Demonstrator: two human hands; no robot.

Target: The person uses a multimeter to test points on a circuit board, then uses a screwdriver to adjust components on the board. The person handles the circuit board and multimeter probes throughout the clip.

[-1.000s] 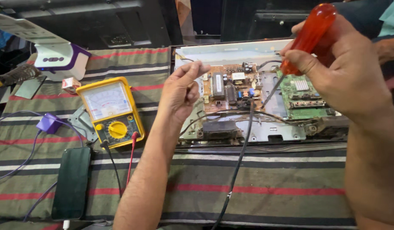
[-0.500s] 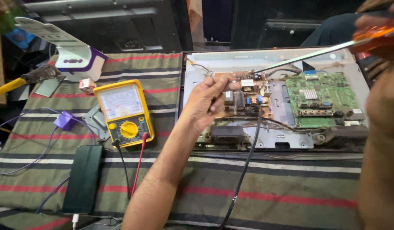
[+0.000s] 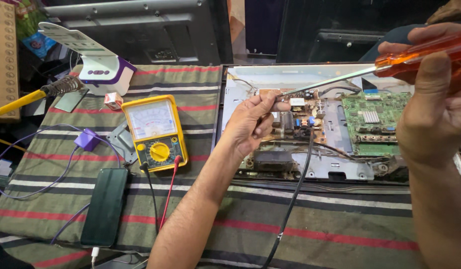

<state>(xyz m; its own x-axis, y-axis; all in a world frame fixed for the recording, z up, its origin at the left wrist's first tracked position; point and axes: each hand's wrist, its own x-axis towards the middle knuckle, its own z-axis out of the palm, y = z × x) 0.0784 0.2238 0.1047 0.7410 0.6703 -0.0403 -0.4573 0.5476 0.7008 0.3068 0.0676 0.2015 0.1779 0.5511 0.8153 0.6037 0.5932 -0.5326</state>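
- The opened flat screen set (image 3: 310, 79) lies face down on the striped cloth (image 3: 340, 224), on the right half of the scene; its bare metal back carries two boards, so any lean on it should fall on the metal rim, not on the parts.
- The green circuit board (image 3: 372, 124) sits to the right, the brown power board (image 3: 295, 117) to its left, where the work is; the tall parts there seem the ones to keep fingers off.
- The right hand (image 3: 432, 104) is closed tight around the orange handle of the long screwdriver (image 3: 370, 72), raised at the far right; a lower, steadier wrist would likely give better aim.
- The left hand (image 3: 250, 124) rests on the power board, fingers curled together and pinching the shaft's tip; guiding it this way looks sensible, provided the skin stays clear of the solder.
- A black cable (image 3: 295, 194) runs from the board toward the near edge, under the forearm; it could snag.
- The yellow meter (image 3: 155, 132) lies to the left with its leads plugged in, a dark phone (image 3: 105, 206) nearer, and a purple-and-white lamp (image 3: 103, 69) at the far left, all well apart from the hands.
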